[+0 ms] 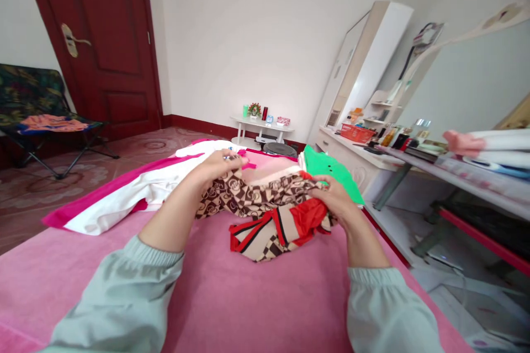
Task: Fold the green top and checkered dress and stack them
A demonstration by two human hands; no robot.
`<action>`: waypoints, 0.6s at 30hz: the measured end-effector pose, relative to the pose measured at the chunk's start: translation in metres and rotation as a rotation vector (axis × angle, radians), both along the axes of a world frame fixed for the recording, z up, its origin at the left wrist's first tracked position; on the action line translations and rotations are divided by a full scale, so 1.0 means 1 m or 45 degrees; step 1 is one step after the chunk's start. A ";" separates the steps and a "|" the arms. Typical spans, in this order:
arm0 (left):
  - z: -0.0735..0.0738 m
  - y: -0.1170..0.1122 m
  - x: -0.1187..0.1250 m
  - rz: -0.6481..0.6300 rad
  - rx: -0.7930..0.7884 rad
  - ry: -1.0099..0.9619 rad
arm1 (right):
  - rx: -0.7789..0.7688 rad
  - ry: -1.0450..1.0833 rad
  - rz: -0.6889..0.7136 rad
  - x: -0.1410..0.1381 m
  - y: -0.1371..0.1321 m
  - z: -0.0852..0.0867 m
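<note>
A brown-and-beige patterned garment with red trim (265,215) lies bunched on the pink bed cover (232,298). My left hand (221,162) is closed on its far upper edge, fingers pinched around the cloth. My right hand (333,198) grips the garment's right side, where the red fabric gathers. Both arms wear pale green sleeves. A white garment with a magenta border (136,193) is spread on the bed to the left. A folded green piece (331,168) sits just beyond my right hand.
A dark red door (99,38) and a folding chair (41,110) stand at the left. A small white table (260,124) with small items is against the far wall. A white dresser (351,149) and a cluttered shelf (455,171) line the right side of the bed.
</note>
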State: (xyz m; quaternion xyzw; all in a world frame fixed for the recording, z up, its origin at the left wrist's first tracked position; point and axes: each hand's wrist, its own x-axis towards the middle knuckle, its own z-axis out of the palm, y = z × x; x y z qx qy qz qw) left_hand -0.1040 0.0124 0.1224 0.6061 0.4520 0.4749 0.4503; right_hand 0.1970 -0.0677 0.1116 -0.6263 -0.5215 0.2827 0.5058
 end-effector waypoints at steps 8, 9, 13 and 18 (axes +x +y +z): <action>0.020 -0.040 0.002 -0.789 -0.192 0.434 | -0.515 -0.252 1.025 -0.014 -0.023 0.012; 0.028 -0.046 0.000 -0.756 -0.209 0.321 | -0.533 -0.154 1.047 -0.015 -0.026 0.017; 0.045 -0.049 -0.005 -0.269 0.036 -0.182 | -0.338 0.190 0.799 -0.016 -0.021 0.024; -0.003 0.004 -0.002 0.500 0.393 -0.320 | 0.312 0.356 0.124 -0.014 0.016 -0.011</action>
